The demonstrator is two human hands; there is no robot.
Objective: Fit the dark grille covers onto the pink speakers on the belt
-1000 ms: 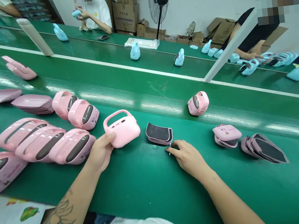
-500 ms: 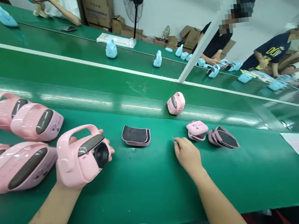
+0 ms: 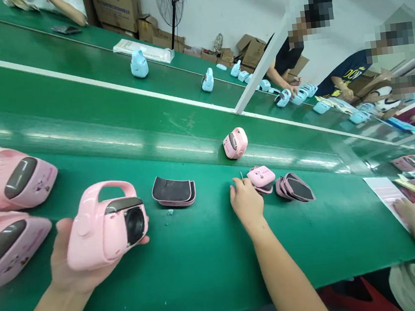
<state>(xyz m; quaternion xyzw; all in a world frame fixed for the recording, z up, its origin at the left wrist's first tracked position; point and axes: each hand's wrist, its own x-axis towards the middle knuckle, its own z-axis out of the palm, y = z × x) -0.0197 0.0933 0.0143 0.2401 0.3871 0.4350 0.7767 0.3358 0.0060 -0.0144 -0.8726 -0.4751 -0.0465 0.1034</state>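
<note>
My left hand [image 3: 64, 264] holds a pink portable speaker [image 3: 97, 238] from below, its carry handle up and a round black driver showing in the uncovered side. Beside the stacked pink front covers [image 3: 261, 175], my right hand [image 3: 248, 204] is closed, with a thin pale sliver poking up past the fingers; what it is I cannot make out. The top cover of that stack lies printed side up. Right of it leans a group of dark mesh covers [image 3: 295, 188] with pink rims. Another small stack of dark covers [image 3: 174, 190] lies between my hands.
Several pink speakers [image 3: 15, 177] stand at the left. One more pink speaker [image 3: 235, 143] stands beyond the covers. Light blue speakers [image 3: 139, 63] line the far belt, where people work. A neighbour's hand [image 3: 409, 212] rests on a sheet at right. A slanted white post [image 3: 266, 51] rises mid-bench.
My right hand has moved up against the stacked pink covers. The speaker in my left hand has turned slightly. The whole view has swung a little to the right.
</note>
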